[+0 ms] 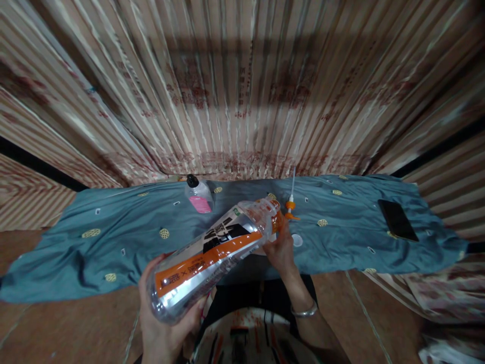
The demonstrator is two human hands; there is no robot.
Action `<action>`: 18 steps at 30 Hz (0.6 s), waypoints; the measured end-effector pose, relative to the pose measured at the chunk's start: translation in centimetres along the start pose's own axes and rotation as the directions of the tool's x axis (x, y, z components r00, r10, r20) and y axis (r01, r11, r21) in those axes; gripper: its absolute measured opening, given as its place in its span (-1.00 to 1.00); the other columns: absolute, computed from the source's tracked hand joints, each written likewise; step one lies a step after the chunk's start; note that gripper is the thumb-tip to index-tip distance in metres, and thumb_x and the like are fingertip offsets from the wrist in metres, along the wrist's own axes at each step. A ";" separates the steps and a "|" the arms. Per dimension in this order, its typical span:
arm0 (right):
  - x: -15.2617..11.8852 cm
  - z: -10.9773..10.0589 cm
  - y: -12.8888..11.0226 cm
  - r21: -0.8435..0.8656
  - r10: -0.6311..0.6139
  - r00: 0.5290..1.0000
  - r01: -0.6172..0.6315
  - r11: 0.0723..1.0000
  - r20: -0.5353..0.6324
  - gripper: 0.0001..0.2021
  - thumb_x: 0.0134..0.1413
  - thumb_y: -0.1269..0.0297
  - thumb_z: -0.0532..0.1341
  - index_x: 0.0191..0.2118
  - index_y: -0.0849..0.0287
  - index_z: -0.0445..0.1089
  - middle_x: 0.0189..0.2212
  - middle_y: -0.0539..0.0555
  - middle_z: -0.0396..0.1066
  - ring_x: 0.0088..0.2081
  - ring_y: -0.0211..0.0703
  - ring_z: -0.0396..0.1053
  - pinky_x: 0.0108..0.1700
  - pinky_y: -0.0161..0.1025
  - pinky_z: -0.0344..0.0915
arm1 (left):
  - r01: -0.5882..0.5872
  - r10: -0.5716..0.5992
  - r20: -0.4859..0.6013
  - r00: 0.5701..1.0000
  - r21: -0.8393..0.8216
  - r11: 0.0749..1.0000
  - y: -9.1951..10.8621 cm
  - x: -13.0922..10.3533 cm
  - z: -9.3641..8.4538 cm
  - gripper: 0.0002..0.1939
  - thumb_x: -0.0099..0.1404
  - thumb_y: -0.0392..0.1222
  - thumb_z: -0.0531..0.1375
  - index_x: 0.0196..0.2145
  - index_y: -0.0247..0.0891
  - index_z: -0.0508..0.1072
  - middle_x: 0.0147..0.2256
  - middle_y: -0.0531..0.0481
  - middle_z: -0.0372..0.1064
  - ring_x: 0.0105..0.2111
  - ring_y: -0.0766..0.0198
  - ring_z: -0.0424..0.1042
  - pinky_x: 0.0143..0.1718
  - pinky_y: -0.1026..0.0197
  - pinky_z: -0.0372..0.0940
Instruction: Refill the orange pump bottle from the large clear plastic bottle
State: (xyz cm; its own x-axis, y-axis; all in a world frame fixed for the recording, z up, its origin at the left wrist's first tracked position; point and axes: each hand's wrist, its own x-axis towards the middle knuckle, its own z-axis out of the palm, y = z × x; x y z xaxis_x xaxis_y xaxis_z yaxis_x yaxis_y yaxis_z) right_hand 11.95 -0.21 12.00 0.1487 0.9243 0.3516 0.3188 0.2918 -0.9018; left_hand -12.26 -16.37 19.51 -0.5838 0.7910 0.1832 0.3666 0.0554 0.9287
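Observation:
A large clear bottle (212,253) with an orange, silver and black label is tilted above the cloth, its base toward me at lower left and its neck at upper right. My left hand (166,313) is wrapped round the base. Around the neck, my right hand (280,247) is closed beside something orange; its fingers are partly hidden. Just right of the neck, an orange pump head (290,207) with a long thin tube lies on the cloth. A small round clear disc (297,240) lies close to my right wrist.
A teal patterned cloth (68,253) covers the narrow table. A small clear bottle (199,194) with a black cap and pink label is at the back left. A dark phone (397,220) lies at the right. Pleated curtains (242,101) hang behind.

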 end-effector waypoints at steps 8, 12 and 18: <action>0.0 -0.2 -0.3 0.008 -0.006 1.000 0.006 1.000 0.020 -0.28 0.13 0.04 0.45 0.36 0.13 0.35 0.11 0.30 0.66 0.10 0.28 0.68 0.04 0.12 0.66 | -0.028 0.028 0.012 1.000 0.009 1.000 -0.5 0.1 -0.1 0.03 -0.17 0.02 0.66 0.24 -0.08 0.41 -0.09 -0.07 0.69 -0.19 -0.08 0.74 -0.18 -0.06 0.70; 0.0 -0.1 -0.1 0.012 -0.018 1.000 0.018 1.000 0.006 -0.30 0.14 0.03 0.45 0.35 0.11 0.35 0.10 0.26 0.67 0.08 0.26 0.68 0.03 0.14 0.67 | 0.008 -0.009 -0.020 1.000 -0.004 1.000 0.7 -0.5 0.7 0.01 -0.15 0.06 0.65 0.22 -0.10 0.41 -0.13 -0.06 0.68 -0.21 -0.06 0.73 -0.20 -0.01 0.69; 0.1 -0.2 -0.3 0.018 0.001 1.000 -0.001 1.000 0.011 -0.31 0.13 0.02 0.45 0.31 0.13 0.35 0.10 0.28 0.67 0.07 0.25 0.68 0.03 0.13 0.67 | 0.067 -0.072 -0.125 0.990 -0.043 0.997 3.0 -1.4 2.2 -0.06 -0.05 0.14 0.58 0.24 -0.12 0.42 -0.08 -0.07 0.66 -0.16 -0.02 0.71 -0.12 0.01 0.65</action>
State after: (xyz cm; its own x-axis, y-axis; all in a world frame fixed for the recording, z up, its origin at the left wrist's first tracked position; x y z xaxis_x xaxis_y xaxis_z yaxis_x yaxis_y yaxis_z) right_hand 12.02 -0.26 12.36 0.1383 0.9273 0.3479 0.3020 0.2951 -0.9065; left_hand -8.75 -15.97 21.30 -0.6946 0.7025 0.1548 0.2953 0.0822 0.9519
